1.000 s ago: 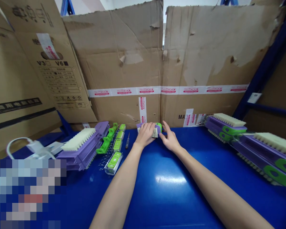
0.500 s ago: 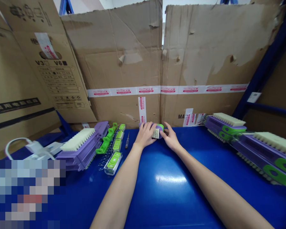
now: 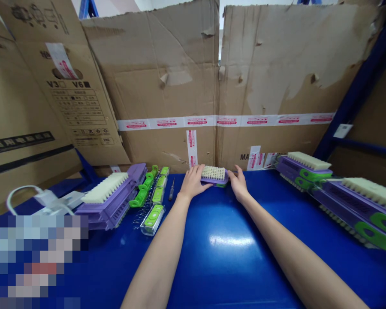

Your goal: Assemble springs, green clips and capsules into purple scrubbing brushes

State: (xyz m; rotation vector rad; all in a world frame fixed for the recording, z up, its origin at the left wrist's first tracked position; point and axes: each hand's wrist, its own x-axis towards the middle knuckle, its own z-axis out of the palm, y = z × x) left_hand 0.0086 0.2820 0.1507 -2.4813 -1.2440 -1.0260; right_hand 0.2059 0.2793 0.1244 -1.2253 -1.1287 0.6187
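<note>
A purple brush block [image 3: 214, 173] with pale bristles facing up and a green part underneath lies at the far middle of the blue table, by the cardboard. My left hand [image 3: 193, 181] grips its left end, thumb along the near side and fingers behind. At the right end, my right hand [image 3: 238, 181] touches the block with its fingers apart. Left of my left hand are a small screwdriver [image 3: 171, 190] and a row of clear cases with green parts [image 3: 153, 216].
Purple brush blocks [image 3: 107, 199] are stacked at the left, beside green brackets [image 3: 140, 195] and metal springs. More purple and green brush blocks [image 3: 357, 206] stand at the right. A white power adapter [image 3: 48, 199] with a cable lies far left. Cardboard [image 3: 167, 94] walls the back.
The brush block has turned so its bristles show fully on top and its green part sits below. My right hand has moved slightly right; my left hand has shifted left, uncovering the block.
</note>
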